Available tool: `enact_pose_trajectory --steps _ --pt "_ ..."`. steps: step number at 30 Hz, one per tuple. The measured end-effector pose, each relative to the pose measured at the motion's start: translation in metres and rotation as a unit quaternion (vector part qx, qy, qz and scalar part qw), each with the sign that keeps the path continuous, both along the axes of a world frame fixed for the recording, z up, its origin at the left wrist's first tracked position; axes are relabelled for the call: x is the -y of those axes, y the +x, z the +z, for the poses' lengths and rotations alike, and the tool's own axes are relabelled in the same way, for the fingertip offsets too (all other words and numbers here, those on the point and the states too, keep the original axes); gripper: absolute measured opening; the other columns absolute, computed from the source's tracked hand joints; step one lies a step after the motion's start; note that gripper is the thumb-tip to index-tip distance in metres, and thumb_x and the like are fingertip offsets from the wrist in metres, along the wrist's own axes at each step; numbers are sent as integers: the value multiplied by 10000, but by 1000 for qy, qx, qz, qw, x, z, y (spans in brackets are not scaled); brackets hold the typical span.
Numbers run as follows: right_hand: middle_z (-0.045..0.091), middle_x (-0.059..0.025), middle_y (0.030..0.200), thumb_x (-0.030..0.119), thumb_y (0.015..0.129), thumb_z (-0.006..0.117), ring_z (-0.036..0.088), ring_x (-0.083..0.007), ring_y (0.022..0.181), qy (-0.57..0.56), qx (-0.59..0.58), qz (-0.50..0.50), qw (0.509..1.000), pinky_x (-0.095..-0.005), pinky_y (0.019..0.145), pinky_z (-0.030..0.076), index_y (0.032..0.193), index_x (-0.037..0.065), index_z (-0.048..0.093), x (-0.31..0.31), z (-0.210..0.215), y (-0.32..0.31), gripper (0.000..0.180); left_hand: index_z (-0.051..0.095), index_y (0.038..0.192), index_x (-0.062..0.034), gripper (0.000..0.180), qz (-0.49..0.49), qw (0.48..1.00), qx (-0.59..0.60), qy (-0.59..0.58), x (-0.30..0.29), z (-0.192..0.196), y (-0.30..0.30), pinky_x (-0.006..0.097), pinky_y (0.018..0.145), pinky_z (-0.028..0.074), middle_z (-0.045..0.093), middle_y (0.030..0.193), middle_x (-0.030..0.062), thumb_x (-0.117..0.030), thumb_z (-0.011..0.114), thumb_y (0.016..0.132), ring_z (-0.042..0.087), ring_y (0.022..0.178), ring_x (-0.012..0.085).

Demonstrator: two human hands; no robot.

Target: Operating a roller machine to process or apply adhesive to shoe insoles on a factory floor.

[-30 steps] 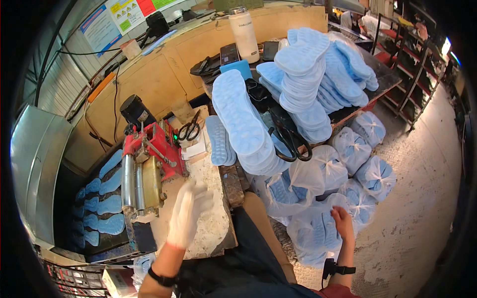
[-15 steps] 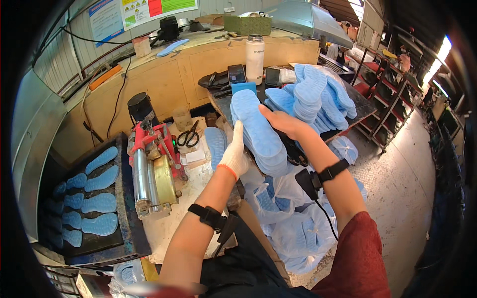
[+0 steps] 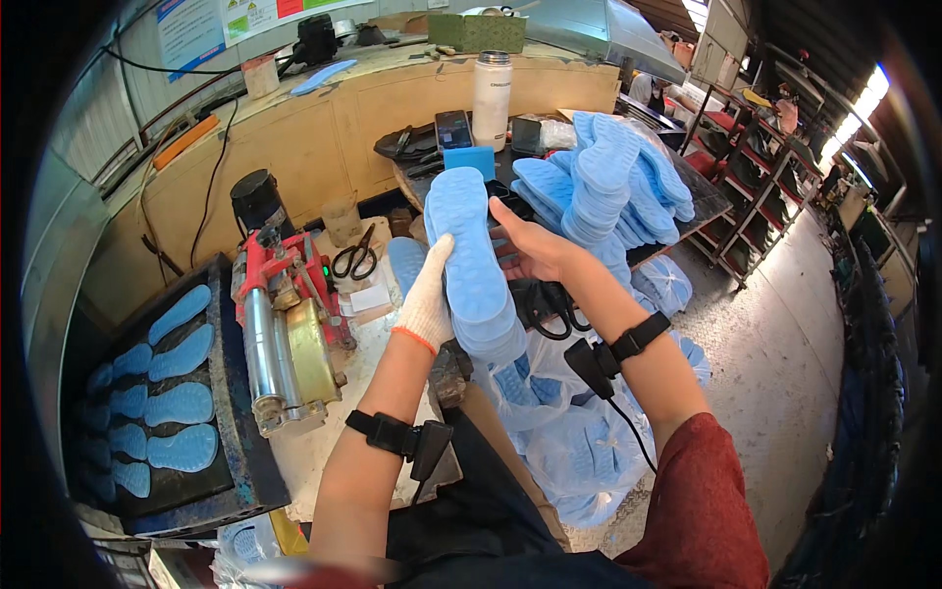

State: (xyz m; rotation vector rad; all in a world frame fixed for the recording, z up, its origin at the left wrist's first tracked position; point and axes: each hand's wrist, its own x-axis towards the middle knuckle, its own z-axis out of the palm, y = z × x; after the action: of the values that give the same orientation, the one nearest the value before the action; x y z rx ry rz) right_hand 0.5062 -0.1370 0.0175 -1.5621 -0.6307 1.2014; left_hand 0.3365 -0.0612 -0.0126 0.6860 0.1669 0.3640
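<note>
A stack of light blue shoe soles stands tilted in front of me, held between both hands. My left hand, in a white knit glove, presses against the stack's left side. My bare right hand grips its right side, fingers laid across the top sole. Each forearm carries a black strap with a small black device.
A red and brass machine sits left on the worktop, scissors behind it. A dark tray of blue soles lies far left. More sole piles, a white bottle and bagged soles are right.
The camera view has dropped slightly. Both hands stay on the sole stack, with the gloved left hand now flatter against its side and the right hand's fingers spread over the top.
</note>
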Motion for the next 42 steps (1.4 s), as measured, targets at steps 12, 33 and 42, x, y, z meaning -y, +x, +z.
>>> enact_pose_trajectory --steps 12,33,42 --pt "530 -74 1378 449 1010 533 511 -167 1227 221 -66 -42 972 -353 1042 424 1452 19 409 77 -21 -122 629 218 1496 75 1057 247 767 -304 508 61 4 -88 421 1063 400 434 1415 333 -526 727 792 486 1287 414" --pt "618 -119 1297 377 1016 534 641 -229 1131 121 -541 -55 831 -396 970 548 1384 52 510 120 -192 -251 492 276 1505 22 747 78 892 -288 339 91 -86 -281 379 990 458 539 1322 168 -255 626 907 533 1186 213" --pt "599 -123 1314 382 1011 543 618 -229 1161 133 -502 -43 854 -395 1003 523 1416 53 467 116 -185 -261 527 303 1492 21 811 107 855 -344 373 97 -94 -282 337 906 494 493 1336 231 -268 695 843 584 1087 261"
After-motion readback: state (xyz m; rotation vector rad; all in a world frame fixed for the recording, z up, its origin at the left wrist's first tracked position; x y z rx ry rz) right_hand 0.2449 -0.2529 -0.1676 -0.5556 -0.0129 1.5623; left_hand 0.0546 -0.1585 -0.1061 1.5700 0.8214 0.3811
